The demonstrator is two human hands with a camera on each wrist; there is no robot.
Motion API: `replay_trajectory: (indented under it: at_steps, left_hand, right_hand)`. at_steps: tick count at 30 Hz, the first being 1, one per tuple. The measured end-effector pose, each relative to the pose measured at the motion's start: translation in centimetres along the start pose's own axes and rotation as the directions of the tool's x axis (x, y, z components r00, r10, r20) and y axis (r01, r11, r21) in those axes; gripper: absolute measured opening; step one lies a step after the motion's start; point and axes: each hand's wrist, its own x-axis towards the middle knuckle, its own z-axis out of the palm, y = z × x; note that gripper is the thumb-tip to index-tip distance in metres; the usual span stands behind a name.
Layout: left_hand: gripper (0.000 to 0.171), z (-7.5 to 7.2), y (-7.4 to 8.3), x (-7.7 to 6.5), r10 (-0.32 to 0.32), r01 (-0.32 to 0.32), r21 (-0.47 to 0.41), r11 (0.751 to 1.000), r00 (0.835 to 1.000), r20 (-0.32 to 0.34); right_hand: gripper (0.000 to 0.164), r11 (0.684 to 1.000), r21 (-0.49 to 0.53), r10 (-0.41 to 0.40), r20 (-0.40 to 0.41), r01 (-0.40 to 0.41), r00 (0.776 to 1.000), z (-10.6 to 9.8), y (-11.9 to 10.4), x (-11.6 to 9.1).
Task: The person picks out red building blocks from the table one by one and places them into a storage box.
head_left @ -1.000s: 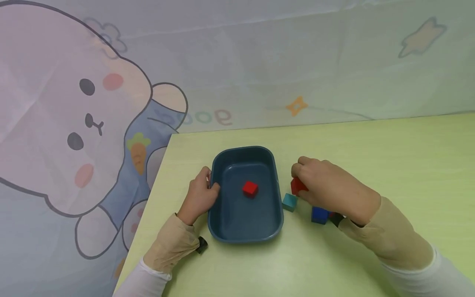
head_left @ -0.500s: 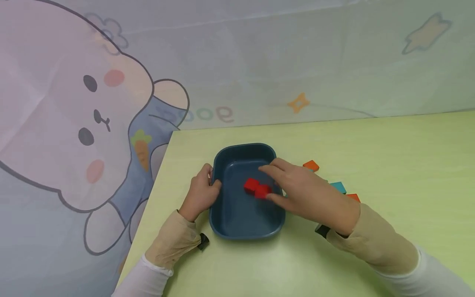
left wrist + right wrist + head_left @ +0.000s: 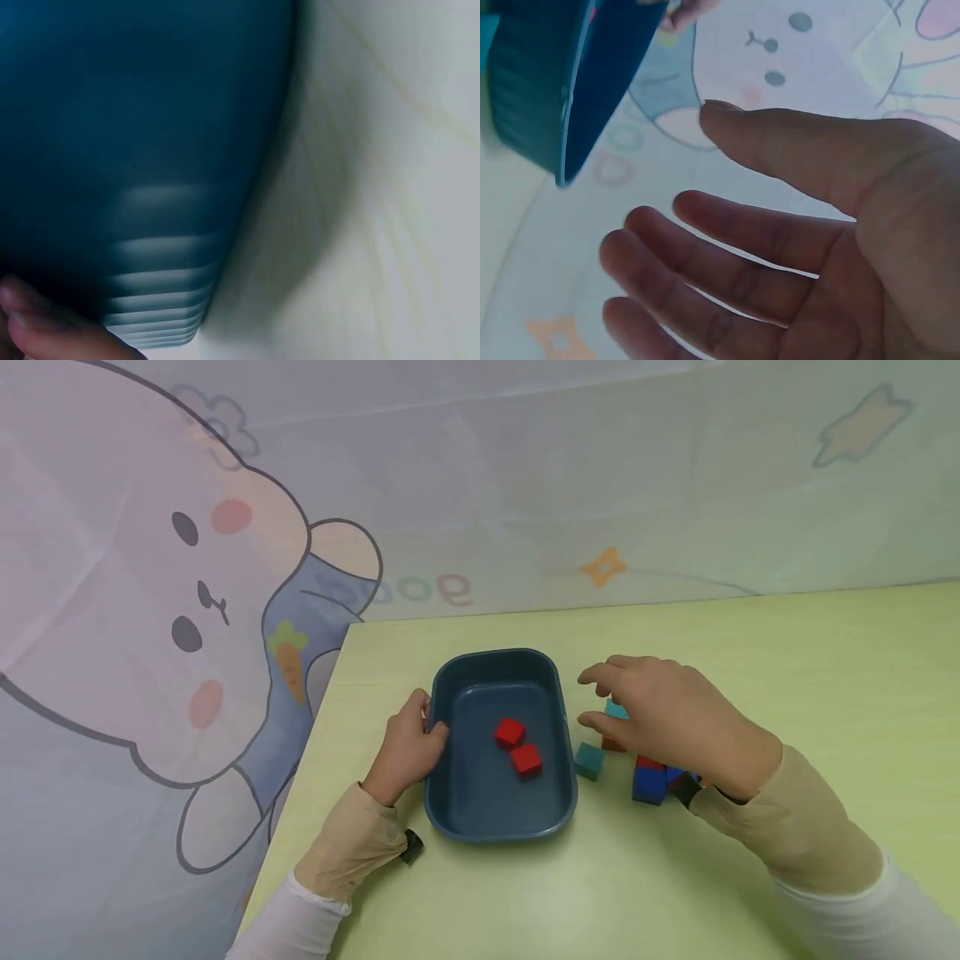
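My left hand (image 3: 406, 749) grips the left rim of a dark blue bin (image 3: 491, 802), thumb over the edge; in the left wrist view its fingers (image 3: 60, 330) lie along the bin's ribbed side. Two red blocks (image 3: 527, 762) rest inside, nearly touching. Over the loose blocks to the right of the bin hovers my right hand (image 3: 675, 714), palm bare and fingers spread in the right wrist view. Beneath or near it are a teal block (image 3: 589, 762) beside the bin, another teal block (image 3: 617, 709), an orange one (image 3: 613, 744) and blue blocks (image 3: 648, 785), partly hidden by the hand.
Everything stands on a pale yellow-green table (image 3: 495, 902). A cloth backdrop (image 3: 510, 485) with a cartoon bear hangs behind it and to the left. A small black piece (image 3: 412, 847) sits at my left cuff.
My right hand has carried a red block from the pile into the bin, let it go there, and moved back right over the loose blocks. The left hand keeps its hold.
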Motion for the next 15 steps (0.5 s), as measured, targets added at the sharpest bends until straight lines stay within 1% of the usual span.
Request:
replay_trajectory:
  at_steps: [3,6,8,10,12,15]
  left_hand:
    - [0.012,0.0,0.0,0.0,-0.002,0.002,-0.002,1.0,1.0,-0.001]
    - [0.013,0.0,0.0,0.0,0.0,0.0,-0.005,1.0,1.0,-0.003]
    - [0.012,0.0,0.0,0.0,-0.001,0.001,-0.009,1.0,1.0,0.0]
    - [0.012,-0.1,0.0,-0.1,-0.006,0.006,-0.013,1.0,1.0,0.004]
    - [0.012,-0.1,0.1,-0.1,-0.01,0.01,-0.013,1.0,1.0,0.008]
    - [0.012,-0.1,0.2,-0.1,-0.014,0.014,-0.014,1.0,1.0,0.008]
  right_hand:
    - [0.032,1.0,-0.011,0.029,0.036,-0.029,0.999,-0.6,0.8,-0.1]
    - [0.025,0.999,-0.022,0.033,0.073,-0.032,0.997,-1.1,1.6,-0.3]
    - [0.02,0.999,-0.026,0.037,0.121,-0.034,0.992,-1.3,2.0,-0.3]
    - [0.014,0.998,-0.038,0.049,0.19,-0.042,0.981,-1.2,2.3,-0.4]
    - [0.014,0.996,-0.059,0.073,0.267,-0.059,0.961,-0.8,2.5,-0.3]
    - [0.015,0.993,-0.095,0.098,0.346,-0.069,0.933,0.1,2.9,-0.2]
